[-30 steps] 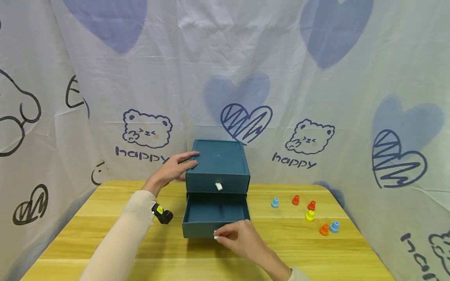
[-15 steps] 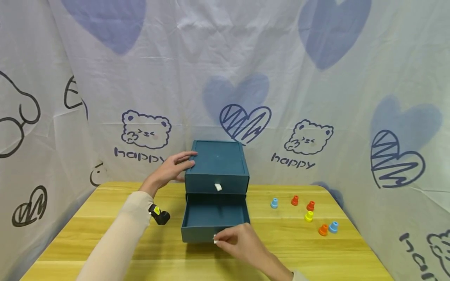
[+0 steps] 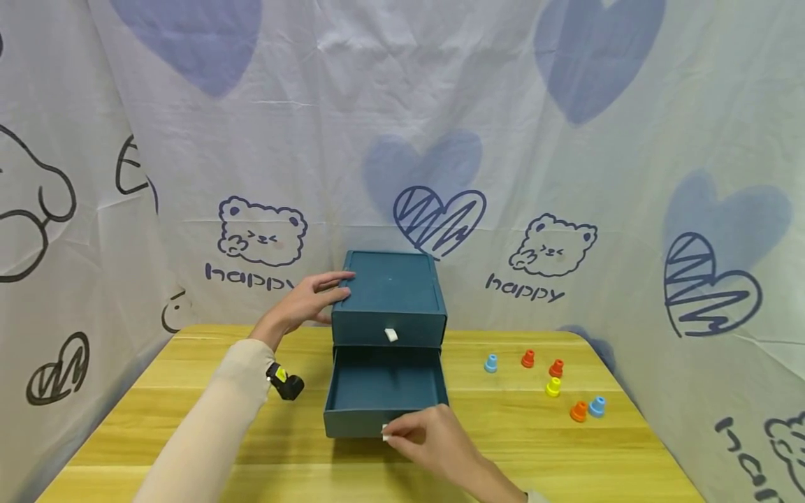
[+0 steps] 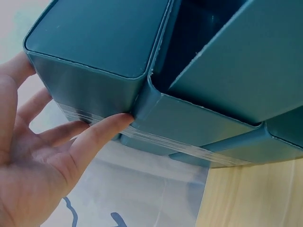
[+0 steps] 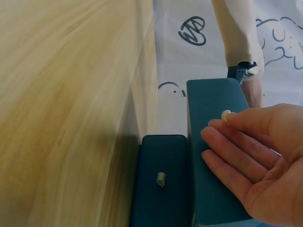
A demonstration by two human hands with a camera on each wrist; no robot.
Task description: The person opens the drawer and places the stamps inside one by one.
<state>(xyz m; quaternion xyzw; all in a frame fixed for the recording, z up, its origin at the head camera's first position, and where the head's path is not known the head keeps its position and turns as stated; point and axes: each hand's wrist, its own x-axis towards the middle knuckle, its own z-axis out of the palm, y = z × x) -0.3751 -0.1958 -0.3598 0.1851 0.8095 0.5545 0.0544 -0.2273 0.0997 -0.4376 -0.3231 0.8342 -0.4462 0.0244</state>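
Observation:
A dark teal drawer cabinet (image 3: 393, 283) stands at the back of the table. Its middle drawer (image 3: 386, 391) is pulled well out, and I see nothing inside it. My right hand (image 3: 434, 443) pinches the white pull tab (image 5: 226, 115) on that drawer's front between thumb and index finger; its other fingers extend along the front. My left hand (image 3: 311, 300) rests against the cabinet's left side and top edge, fingers spread and fairly straight (image 4: 47, 165). The top drawer (image 3: 365, 328) is closed, with its own white tab (image 3: 391, 334). Below, the bottom drawer (image 5: 161, 203) is closed too.
Several small plastic cone-shaped pieces lie right of the cabinet: light blue (image 3: 491, 363), red (image 3: 528, 359), yellow (image 3: 553, 387), orange (image 3: 579, 411). A patterned white cloth (image 3: 390, 105) hangs close behind the wooden table (image 3: 302, 447) and along its sides.
The middle drawer has slid a little farther out toward me, with my right hand pinching its tab throughout. My left hand stays against the cabinet.

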